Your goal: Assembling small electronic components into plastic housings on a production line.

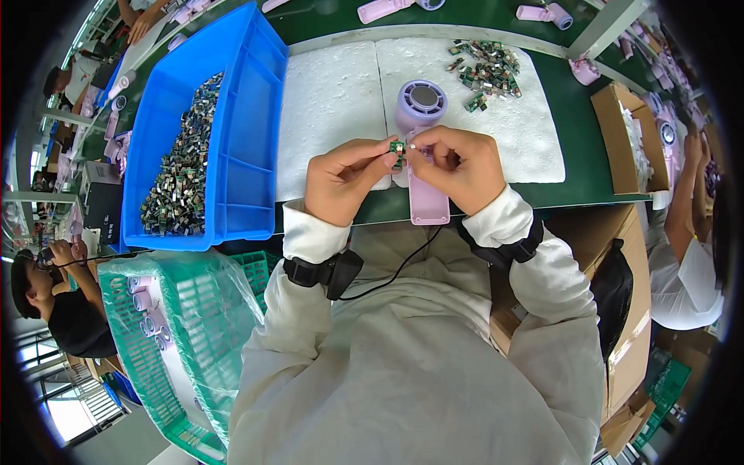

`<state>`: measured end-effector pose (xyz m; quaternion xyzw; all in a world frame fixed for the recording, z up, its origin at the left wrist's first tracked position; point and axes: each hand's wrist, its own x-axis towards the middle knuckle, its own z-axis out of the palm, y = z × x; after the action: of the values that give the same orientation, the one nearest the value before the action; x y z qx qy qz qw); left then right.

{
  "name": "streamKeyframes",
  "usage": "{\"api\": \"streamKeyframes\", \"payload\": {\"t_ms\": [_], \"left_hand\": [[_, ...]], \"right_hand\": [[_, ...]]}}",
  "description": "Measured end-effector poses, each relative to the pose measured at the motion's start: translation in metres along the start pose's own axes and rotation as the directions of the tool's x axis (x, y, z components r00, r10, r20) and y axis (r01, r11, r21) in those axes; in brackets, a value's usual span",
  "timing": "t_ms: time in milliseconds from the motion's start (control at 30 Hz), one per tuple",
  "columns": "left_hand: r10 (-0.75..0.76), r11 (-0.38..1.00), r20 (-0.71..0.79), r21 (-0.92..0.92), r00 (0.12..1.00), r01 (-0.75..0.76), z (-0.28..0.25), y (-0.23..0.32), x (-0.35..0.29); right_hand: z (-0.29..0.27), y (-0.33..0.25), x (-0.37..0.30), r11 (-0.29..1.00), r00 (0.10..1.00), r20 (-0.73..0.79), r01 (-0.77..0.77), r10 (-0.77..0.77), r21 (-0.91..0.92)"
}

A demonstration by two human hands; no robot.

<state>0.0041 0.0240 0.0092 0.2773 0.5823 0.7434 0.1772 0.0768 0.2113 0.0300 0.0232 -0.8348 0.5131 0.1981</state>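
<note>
Between the thumb and fingertips of my left hand (339, 180) is a small green circuit board (397, 149). My right hand (466, 164) pinches a tiny white connector (412, 146) close beside the board; whether the two touch I cannot tell. Beneath both hands lies a lilac handheld fan (428, 203), its round head on the white foam sheet (329, 85) and its handle toward me. The fan's middle is partly hidden by my fingers.
A blue bin (246, 132) full of small circuit boards stands at left. A loose pile of boards (490, 71) lies on the foam's far right. An open cardboard box (620, 139) sits farther right. Below the bin is a green crate (147, 380) with fan parts. Other people work on both sides.
</note>
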Motion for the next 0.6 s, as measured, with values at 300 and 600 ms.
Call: {"api": "streamKeyframes", "payload": {"t_ms": [300,600], "left_hand": [[-0.165,0.983,0.099,-0.068,0.981,0.172,-0.012,0.011,0.003],[-0.097,0.993,0.096,-0.051,0.991,0.103,-0.008,0.008,0.005]], "right_hand": [[-0.003,0.006,0.004,0.931,0.974,0.136,-0.214,0.180,0.295],[0.000,0.012,0.001,0.948,0.979,0.118,-0.190,0.165,0.255]]}}
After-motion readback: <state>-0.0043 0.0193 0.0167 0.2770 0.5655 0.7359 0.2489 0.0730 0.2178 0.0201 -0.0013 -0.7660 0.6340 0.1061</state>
